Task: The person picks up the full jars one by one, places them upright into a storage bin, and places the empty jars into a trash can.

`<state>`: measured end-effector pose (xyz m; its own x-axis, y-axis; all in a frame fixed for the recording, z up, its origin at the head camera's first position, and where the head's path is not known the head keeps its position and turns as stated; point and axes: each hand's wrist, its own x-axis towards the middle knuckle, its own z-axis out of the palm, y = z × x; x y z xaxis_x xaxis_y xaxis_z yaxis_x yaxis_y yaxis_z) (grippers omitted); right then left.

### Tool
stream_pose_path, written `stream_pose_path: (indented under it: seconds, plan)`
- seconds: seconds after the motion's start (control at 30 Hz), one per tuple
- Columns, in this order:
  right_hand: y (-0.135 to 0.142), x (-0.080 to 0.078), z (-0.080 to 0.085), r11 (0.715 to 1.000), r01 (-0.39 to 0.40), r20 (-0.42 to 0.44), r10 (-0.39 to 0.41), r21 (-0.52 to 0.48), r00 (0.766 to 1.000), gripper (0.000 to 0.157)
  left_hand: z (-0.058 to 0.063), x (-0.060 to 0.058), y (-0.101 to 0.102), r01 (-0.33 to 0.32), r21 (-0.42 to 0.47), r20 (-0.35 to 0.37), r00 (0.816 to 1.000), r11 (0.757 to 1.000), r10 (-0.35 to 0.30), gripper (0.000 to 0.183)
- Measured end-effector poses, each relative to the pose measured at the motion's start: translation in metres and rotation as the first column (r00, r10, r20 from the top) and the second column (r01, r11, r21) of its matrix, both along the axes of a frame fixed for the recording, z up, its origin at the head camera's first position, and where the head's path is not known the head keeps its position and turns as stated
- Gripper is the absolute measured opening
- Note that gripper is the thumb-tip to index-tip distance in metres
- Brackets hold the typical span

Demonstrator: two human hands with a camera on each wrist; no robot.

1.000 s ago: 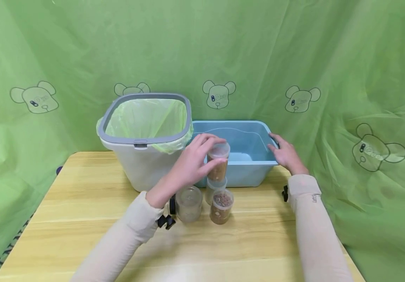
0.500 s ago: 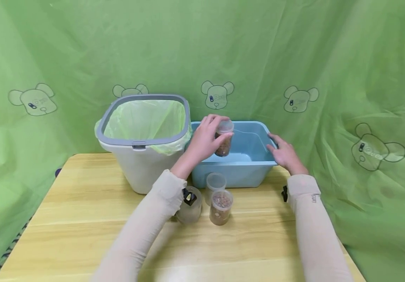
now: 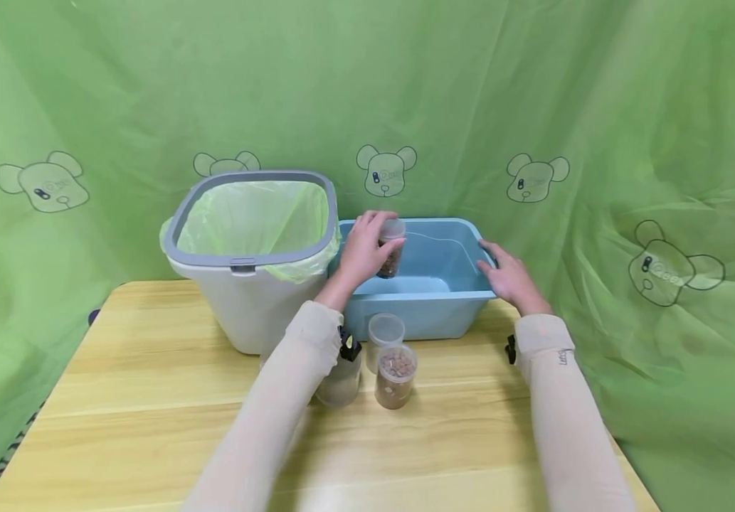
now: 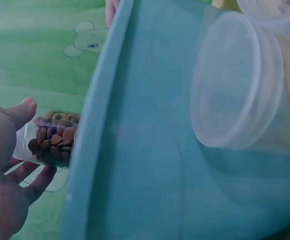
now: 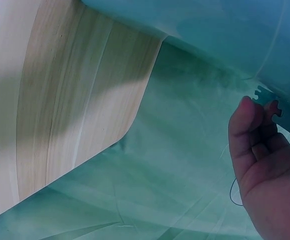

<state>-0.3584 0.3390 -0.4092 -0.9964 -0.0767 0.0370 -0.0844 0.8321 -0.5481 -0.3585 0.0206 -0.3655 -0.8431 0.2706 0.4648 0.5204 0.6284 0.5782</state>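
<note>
In the head view my left hand grips a clear plastic jar of brown kibble by its upper part, over the left part of a blue basin. Brown pellets fill much of the jar in the left wrist view; the basin's rim overlaps its lower end there. My right hand holds the basin's right rim, its fingers curled at the edge in the right wrist view. Before the basin stand a jar of reddish-brown kibble and an empty-looking clear jar.
A wider clear jar is partly covered by my left wrist. Left of the basin stands a tall white bin with a grey rim and green liner. Behind the wooden table hangs a green curtain.
My left hand has lifted the kibble jar from above the empty-looking jar and carried it back over the basin. My right hand keeps its hold on the rim. The view has turned slightly.
</note>
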Motion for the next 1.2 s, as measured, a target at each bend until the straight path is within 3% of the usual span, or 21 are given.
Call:
stream_pose_path:
  seconds: [0.33, 0.5, 0.8, 1.2]
  plan:
    - [-0.001, 0.000, 0.001, 1.000, 0.005, -0.007, -0.005, -0.002, 1.000, 0.063, -0.019, -0.014, -0.008, 0.016, -0.032, 0.055, 0.998, 0.999, -0.014, 0.051]
    - [0.000, 0.000, 0.000, 1.000, 0.011, -0.004, -0.011, -0.003, 1.000, 0.063, -0.023, -0.016, -0.010, 0.018, -0.057, 0.095, 0.995, 0.998, -0.013, 0.055]
    - [0.001, 0.000, 0.000, 1.000, 0.017, 0.002, -0.017, -0.006, 1.000, 0.063, -0.030, -0.018, -0.008, -0.037, -0.106, 0.163, 0.985, 0.994, 0.054, 0.055]
    - [0.001, 0.003, 0.000, 1.000, 0.017, 0.008, -0.017, -0.012, 1.000, 0.063, -0.041, -0.024, -0.006, 0.003, -0.217, 0.230, 0.972, 0.976, 0.048, 0.067]
